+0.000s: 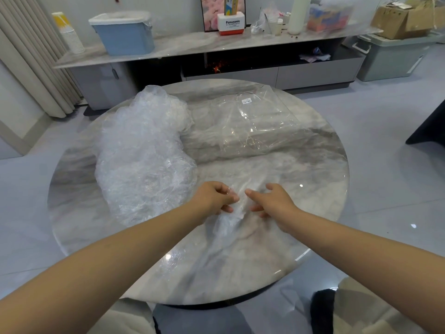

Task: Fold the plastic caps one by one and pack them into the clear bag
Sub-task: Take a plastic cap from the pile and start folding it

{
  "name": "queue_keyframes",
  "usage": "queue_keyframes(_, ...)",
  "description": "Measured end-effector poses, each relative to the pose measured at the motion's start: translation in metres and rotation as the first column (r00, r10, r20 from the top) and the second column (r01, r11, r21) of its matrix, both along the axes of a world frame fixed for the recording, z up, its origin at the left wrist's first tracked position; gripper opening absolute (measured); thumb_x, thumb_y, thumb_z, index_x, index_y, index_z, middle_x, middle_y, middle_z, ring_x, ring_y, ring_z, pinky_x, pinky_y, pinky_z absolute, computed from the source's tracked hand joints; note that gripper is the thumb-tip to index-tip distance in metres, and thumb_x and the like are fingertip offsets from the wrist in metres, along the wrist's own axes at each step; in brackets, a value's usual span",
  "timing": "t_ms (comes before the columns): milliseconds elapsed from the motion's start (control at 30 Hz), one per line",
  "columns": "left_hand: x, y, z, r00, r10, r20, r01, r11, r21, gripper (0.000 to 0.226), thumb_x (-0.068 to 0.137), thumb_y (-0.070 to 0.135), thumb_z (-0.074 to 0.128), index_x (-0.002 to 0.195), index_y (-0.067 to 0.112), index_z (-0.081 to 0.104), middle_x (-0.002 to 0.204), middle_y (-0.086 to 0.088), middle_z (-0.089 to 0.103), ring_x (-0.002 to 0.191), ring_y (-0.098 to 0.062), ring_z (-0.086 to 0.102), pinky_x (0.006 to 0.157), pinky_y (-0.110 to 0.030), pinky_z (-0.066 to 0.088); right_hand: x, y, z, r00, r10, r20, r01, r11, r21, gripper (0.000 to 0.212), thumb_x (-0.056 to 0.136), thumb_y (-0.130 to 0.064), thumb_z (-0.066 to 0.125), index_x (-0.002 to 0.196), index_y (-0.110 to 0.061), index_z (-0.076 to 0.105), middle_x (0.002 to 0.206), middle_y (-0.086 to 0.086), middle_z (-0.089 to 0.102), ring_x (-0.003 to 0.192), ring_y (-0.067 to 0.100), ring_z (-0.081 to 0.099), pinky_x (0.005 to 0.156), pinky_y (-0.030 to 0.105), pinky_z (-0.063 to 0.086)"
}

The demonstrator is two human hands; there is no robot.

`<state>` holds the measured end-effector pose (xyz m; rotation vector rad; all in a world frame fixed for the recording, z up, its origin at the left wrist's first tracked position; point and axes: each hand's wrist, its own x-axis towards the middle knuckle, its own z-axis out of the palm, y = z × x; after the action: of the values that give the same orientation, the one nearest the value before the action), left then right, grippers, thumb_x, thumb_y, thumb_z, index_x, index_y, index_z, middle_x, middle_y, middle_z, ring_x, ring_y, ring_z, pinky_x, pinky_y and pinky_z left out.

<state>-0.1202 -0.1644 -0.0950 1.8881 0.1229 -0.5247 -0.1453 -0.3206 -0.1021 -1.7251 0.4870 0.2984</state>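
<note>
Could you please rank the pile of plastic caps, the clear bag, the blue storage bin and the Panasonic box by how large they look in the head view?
1. pile of plastic caps
2. clear bag, close behind the pile
3. blue storage bin
4. Panasonic box

The bin and box stand farther away, so their true sizes are unsure.

Grey-veined marble table (301,165); caps (144,153) seemingly clear-whitish.

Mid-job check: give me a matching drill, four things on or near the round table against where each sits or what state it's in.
Things:
1. pile of plastic caps
2. clear bag
3. single cap
4. blue bin

Places or states:
A. lying flat at the table's far right, white label on it
B. on the long shelf behind the table
C. heaped on the table's left side
D. between the left hand and right hand

Pairs: 1-C, 2-A, 3-D, 4-B
</note>
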Motion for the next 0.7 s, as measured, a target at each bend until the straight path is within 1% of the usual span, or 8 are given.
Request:
queue_keyframes(133,0.004,0.001,0.01,0.999,0.047,0.004,-0.045,0.984,-0.17,0.012,0.085,0.003,0.068,0.081,0.008,0.058,0.081,-0.01,0.065,0.072,-0.014,0.069,0.059,-0.023,0.056,0.008,-0.003,0.014,0.998,-0.051,0.031,0.036,0.927,0.374,0.012,0.093,-0.02,0.06,0.097,-0.009,0.057,0.087,0.006,0.062,0.069,0.015,0.068,0.049,0.019,0.05)
queue_keyframes(200,0.006,0.001,0.015,0.998,0.044,0.039,-0.036,0.982,-0.186,0.011,0.084,0.006,0.069,0.09,0.006,0.059,0.094,-0.012,0.066,0.085,-0.018,0.069,0.07,-0.027,0.058,0.011,-0.004,0.021,0.994,-0.063,0.085,0.019,0.896,0.443,0.011,0.094,-0.018,0.057,0.087,-0.008,0.059,0.08,0.005,0.063,0.072,0.017,0.068,0.054,0.021,0.053)
queue_keyframes(333,0.006,0.0,0.024,0.991,0.011,0.136,0.014,0.984,-0.176,0.031,0.083,0.023,0.072,0.111,0.01,0.063,0.107,-0.003,0.069,0.098,-0.013,0.067,0.085,-0.031,0.055,0.016,-0.005,0.028,0.981,0.024,0.19,-0.1,0.911,0.399,0.011,0.093,-0.019,0.058,0.093,-0.009,0.062,0.095,0.011,0.068,0.083,0.021,0.069,0.07,0.025,0.057)
queue_keyframes(433,0.003,0.002,0.03,0.976,0.02,0.219,0.017,0.986,-0.165,0.014,0.086,0.028,0.068,0.099,0.023,0.069,0.1,0.004,0.072,0.095,-0.008,0.066,0.087,-0.027,0.052,0.016,-0.006,0.024,0.962,0.101,0.255,-0.187,0.922,0.34,0.017,0.092,-0.018,0.059,0.106,-0.011,0.064,0.104,0.01,0.067,0.093,0.02,0.067,0.085,0.027,0.055)
queue_keyframes(500,0.002,0.005,0.029,0.969,0.029,0.245,0.0,0.993,-0.12,0.015,0.086,0.032,0.068,0.094,0.02,0.072,0.096,0.002,0.073,0.092,-0.009,0.067,0.088,-0.026,0.051,0.014,-0.007,0.023,0.946,0.158,0.282,-0.246,0.918,0.311,0.017,0.092,-0.01,0.058,0.107,-0.011,0.065,0.104,0.008,0.067,0.095,0.016,0.066,0.088,0.026,0.052)
queue_keyframes(600,-0.002,0.008,0.026,0.97,-0.008,0.243,0.014,1.0,-0.024,0.027,0.084,0.04,0.068,0.089,0.015,0.076,0.085,-0.001,0.072,0.083,-0.012,0.065,0.08,-0.023,0.047,0.009,-0.008,0.021,0.932,0.218,0.29,-0.288,0.931,0.223,0.018,0.086,0.001,0.06,0.096,-0.013,0.067,0.088,0.0,0.064,0.083,0.009,0.062,0.084,0.021,0.05)
queue_keyframes(667,-0.006,0.009,0.023,0.971,-0.05,0.235,0.042,0.998,0.039,0.028,0.084,0.043,0.067,0.073,0.019,0.076,0.067,0.001,0.064,0.07,-0.009,0.056,0.07,-0.021,0.041,0.005,-0.008,0.016,0.928,0.246,0.279,-0.301,0.937,0.175,0.003,0.084,-0.011,0.068,0.085,-0.011,0.065,0.08,0.0,0.058,0.082,0.011,0.06,0.089,0.026,0.05)
queue_keyframes(700,-0.008,0.01,0.021,0.971,-0.073,0.228,0.057,0.996,0.075,0.031,0.084,0.045,0.066,0.064,0.022,0.074,0.067,-0.004,0.063,0.07,-0.009,0.055,0.069,-0.022,0.04,0.003,-0.008,0.014,0.927,0.255,0.274,-0.302,0.942,0.144,0.012,0.083,-0.018,0.071,0.078,-0.011,0.063,0.077,0.001,0.055,0.081,0.012,0.059,0.09,0.029,0.051)
